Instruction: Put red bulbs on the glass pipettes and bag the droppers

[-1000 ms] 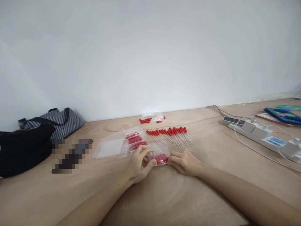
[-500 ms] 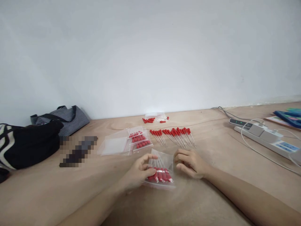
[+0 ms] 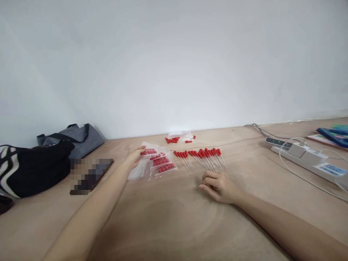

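My left hand [image 3: 133,157] reaches out to the left, its fingers closed on the edge of a clear zip bag [image 3: 149,152] with red-bulbed droppers in it. That bag lies over the far left side of a stack of filled dropper bags [image 3: 165,167]. Partly under my hand and the stack are flat clear bags [image 3: 137,172]. My right hand [image 3: 219,188] rests on the table with fingers curled in and nothing visible in them. Just beyond it, loose droppers with red bulbs [image 3: 206,156] lie in a row, their clear stems pointing towards me.
Further back are loose red bulbs [image 3: 172,140] and clear stems on a plastic bag [image 3: 179,134]. A dark blurred object [image 3: 94,176], a black bag [image 3: 35,170] and a striped bag [image 3: 88,139] lie left. At right sits a power strip [image 3: 312,159] with cables.
My left hand has carried the filled dropper bag from the table in front of me forward and left, onto the stack. My right hand has hardly moved.
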Demonstrator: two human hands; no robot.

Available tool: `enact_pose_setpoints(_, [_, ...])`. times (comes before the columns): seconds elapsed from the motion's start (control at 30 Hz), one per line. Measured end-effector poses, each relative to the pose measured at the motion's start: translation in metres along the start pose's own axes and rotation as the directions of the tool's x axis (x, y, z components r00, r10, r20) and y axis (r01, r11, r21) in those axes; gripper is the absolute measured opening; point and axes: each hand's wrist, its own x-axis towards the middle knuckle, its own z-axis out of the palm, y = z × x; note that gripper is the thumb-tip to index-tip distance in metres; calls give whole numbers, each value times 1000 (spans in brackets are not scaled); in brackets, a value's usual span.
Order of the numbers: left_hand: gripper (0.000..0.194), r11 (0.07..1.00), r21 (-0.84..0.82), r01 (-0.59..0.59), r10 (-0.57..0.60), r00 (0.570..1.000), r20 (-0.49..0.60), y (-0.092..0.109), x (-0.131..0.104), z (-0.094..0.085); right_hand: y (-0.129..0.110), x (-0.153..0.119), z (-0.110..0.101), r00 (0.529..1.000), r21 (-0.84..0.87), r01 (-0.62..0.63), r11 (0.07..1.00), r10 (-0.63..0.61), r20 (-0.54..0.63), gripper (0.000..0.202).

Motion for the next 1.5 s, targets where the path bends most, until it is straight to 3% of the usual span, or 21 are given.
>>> enact_pose_setpoints(0.1, [29, 986, 166, -24, 25, 1000, -5, -9, 19, 7, 1, 0, -1, 1000, 4, -14, 1000, 14, -7, 24])
enact_pose_setpoints(0.2, [27, 937, 337, -96, 114, 993, -35, -15, 18, 0, 1, 0, -2, 1000, 12, -24, 1000, 24, 1, 24])
enact_pose_setpoints(0.33, [19, 830, 501, -245, 274, 962, 16, -23, -7, -25, -1, -1, -1, 1000, 27, -20, 999, 20, 22, 25])
enact_pose_setpoints(0.43, [30, 754, 565, -335, 339, 935, 102, -37, -33, -46, -1, -1, -1, 999, 25, -19, 1000, 18, 39, 26])
enact_pose_setpoints(0.47, [38, 716, 597, -363, 356, 925, 135, -43, -41, -53, -2, -1, -1, 999, 22, -20, 1000, 19, 43, 27])
enact_pose_setpoints(0.53, [49, 505, 730, -461, 364, 881, 304, -55, -57, -66, -2, 0, -1, 998, 23, -23, 999, 22, 51, 27])
enact_pose_setpoints(0.6, [50, 346, 799, -492, 337, 860, 384, -65, -74, -77, -2, 0, -2, 998, 24, -28, 999, 27, 60, 27])
enact_pose_setpoints(0.7, [50, 219, 855, -471, 314, 863, 395, -73, -106, -88, -2, 0, -1, 996, 25, -42, 999, 40, 83, 26])
enact_pose_setpoints(0.77, [46, 170, 847, -503, 331, 839, 432, -74, -131, -88, -3, -2, 0, 994, 16, -61, 998, 59, 94, 26])
enact_pose_setpoints(0.87, [42, 117, 780, -614, 396, 749, 531, -69, -168, -74, -4, 0, 4, 985, -42, -163, 986, 165, 57, 23])
enact_pose_setpoints(0.97, [39, 118, 678, -726, 389, 662, 641, -52, -193, -43, 1, 15, 9, 931, -95, -364, 926, 364, -17, 16])
enact_pose_setpoints(1.07, [36, 156, 579, -801, 347, 593, 727, -30, -199, -5, 13, 47, 14, 809, -76, -587, 806, 587, -23, 16])
enact_pose_setpoints(1.13, [34, 164, 546, -822, 325, 568, 756, -19, -195, 16, 22, 72, 19, 676, -78, -734, 675, 737, 18, 18])
enact_pose_setpoints(1.23, [35, 219, 507, -833, 352, 553, 755, -17, -182, 35, 32, 102, 30, 600, -101, -793, 600, 799, 35, 25])
enact_pose_setpoints(1.33, [60, 304, 511, -804, 363, 594, 718, -27, -172, 42, 36, 116, 42, 564, -106, -816, 569, 823, 70, 32])
enact_pose_setpoints(1.4, [68, 364, 511, -779, 300, 617, 727, -32, -169, 43, 38, 120, 49, 548, -103, -825, 555, 831, 94, 33])
enact_pose_setpoints(1.5, [68, 419, 501, -757, 204, 616, 761, -33, -170, 43, 41, 122, 55, 531, -93, -836, 541, 839, 116, 31])
